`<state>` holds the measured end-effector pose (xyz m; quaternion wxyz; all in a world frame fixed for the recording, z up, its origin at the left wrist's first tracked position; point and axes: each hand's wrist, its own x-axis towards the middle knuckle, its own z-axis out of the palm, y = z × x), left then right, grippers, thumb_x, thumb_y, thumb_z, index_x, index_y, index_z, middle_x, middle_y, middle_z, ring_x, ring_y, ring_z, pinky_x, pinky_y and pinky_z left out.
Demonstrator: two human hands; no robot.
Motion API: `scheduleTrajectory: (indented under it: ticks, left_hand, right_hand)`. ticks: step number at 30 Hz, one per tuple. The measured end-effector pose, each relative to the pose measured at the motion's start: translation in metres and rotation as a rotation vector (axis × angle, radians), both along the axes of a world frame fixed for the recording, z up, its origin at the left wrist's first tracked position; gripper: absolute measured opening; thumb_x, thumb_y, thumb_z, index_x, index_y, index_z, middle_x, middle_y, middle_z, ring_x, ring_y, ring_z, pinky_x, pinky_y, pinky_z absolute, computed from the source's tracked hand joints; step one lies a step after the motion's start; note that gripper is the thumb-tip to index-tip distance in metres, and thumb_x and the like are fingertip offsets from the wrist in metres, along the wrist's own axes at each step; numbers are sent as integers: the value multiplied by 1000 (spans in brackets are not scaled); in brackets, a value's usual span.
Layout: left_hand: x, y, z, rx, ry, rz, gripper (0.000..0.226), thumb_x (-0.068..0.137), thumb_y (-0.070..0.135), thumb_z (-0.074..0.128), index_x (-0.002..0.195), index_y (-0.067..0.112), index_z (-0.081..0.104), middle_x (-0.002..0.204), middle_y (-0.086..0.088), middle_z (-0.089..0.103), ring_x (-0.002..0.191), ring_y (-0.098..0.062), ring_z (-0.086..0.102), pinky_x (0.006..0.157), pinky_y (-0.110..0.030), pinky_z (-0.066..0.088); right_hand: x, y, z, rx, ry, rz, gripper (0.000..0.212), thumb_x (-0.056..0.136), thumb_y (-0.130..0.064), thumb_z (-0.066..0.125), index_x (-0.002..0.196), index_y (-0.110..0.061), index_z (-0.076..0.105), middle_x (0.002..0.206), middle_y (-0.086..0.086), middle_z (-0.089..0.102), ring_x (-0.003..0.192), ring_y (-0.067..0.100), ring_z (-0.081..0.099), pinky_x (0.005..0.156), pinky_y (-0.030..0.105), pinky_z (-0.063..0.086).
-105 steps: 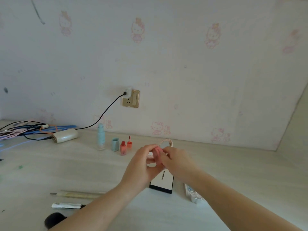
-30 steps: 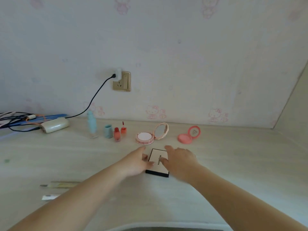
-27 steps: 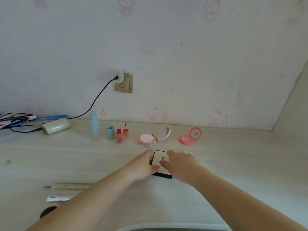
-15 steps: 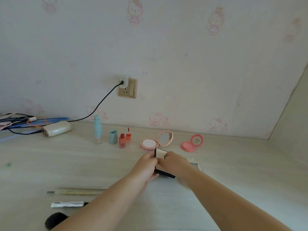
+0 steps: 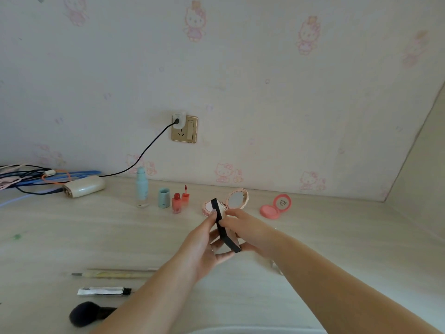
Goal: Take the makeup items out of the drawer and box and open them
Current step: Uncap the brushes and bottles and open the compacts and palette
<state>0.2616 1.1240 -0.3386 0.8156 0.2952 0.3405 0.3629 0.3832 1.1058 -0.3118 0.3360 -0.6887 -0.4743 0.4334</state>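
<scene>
Palette (image 5: 225,227) at frame centre, lifted off the desk (image 5: 337,237), black edge toward me. Left hand (image 5: 204,244) cradles it, thumb on the near rim. Right hand (image 5: 245,227) pinches the far edge, probably so I can pry the lid.

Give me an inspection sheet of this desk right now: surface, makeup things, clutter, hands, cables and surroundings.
Surface: pale wood desk.
Job's things: black compact lifted, edge-on; powder compact and pink blush open; lip tint uncapped.
Clutter: brush, tube, pencils.
Hands: left hand and right hand both hold the black compact.
Cables: black cord from wall socket; tangle at left.
Surroundings: cartoon-cat wallpaper.
</scene>
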Motion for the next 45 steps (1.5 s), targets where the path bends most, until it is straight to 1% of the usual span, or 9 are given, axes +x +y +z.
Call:
scheduleTrajectory:
  ticks: [3, 7, 10, 13, 21, 26, 31, 36, 45]
  left_hand:
    - [0, -2, 2, -12, 2, 10, 30, 90, 40, 57, 104, 16, 68, 105, -10, 70, 97, -23, 66, 83, -52, 53]
    - [-1, -4, 4, 34, 70, 7, 31, 93, 41, 51, 103, 16, 66, 101, -7, 71, 92, -20, 66, 100, -56, 41]
    - [-1, -5, 5, 79, 117, 58, 31, 97, 34, 45, 101, 11, 66, 98, -13, 69, 78, -22, 67, 84, -50, 54]
    - [-1, -7, 8, 102, 169, 123, 32, 100, 30, 39, 93, 11, 64, 88, -14, 65, 67, -22, 62, 62, -40, 56]
    - [2, -13, 17, 114, 227, 183, 30, 102, 24, 34, 95, 10, 59, 84, -12, 63, 75, -26, 63, 71, -45, 55]
    - [-9, -6, 13, 11, 151, 274, 31, 100, 20, 35, 83, 12, 60, 78, -10, 63, 69, -21, 60, 61, -32, 54]
    - [-18, 5, 16, 62, 186, 242, 32, 99, 9, 31, 86, 15, 60, 81, -7, 64, 72, -20, 60, 58, -31, 55]
    - [-38, 16, 3, 162, 339, 192, 38, 99, 2, 27, 96, 15, 63, 85, -7, 67, 73, -20, 62, 45, -22, 54]
    - [-55, 31, 7, 170, 512, 225, 25, 99, 5, 33, 81, 10, 50, 80, -8, 59, 68, -24, 57, 59, -35, 50]
  right_hand:
    - [-2, -7, 3, 6, -41, 33, 59, 82, -41, 62, 135, -33, 38, 118, 1, 63, 104, 15, 64, 91, 38, 54]
    - [-6, -10, 2, 28, -105, 90, 55, 80, -45, 64, 129, -32, 41, 112, 1, 67, 102, 15, 66, 94, 39, 52]
    - [-11, -11, 1, 26, -141, 118, 36, 85, -42, 57, 118, -27, 51, 109, 1, 68, 103, 17, 65, 89, 32, 50]
    - [-17, -11, -3, 29, -160, 140, 41, 79, -50, 53, 110, -23, 53, 109, 4, 69, 104, 20, 66, 85, 34, 49]
    - [-17, -13, -2, 7, -154, 155, 29, 89, -42, 48, 105, -19, 54, 105, 4, 68, 101, 20, 64, 82, 29, 46]
    - [-5, -18, 12, 61, 292, -90, 27, 94, -30, 47, 84, -14, 66, 71, 3, 68, 75, 24, 63, 85, 43, 54]
    - [4, -15, 12, 90, 591, -285, 26, 96, -24, 43, 104, -6, 59, 103, 18, 69, 84, 33, 66, 76, 48, 57]
    - [10, -12, -3, 59, 604, -384, 23, 95, -7, 38, 96, -5, 61, 87, 12, 69, 79, 26, 68, 59, 37, 60]
    - [-7, -5, -20, 52, 601, -363, 33, 92, 1, 32, 95, -5, 64, 92, 13, 69, 86, 28, 66, 76, 42, 56]
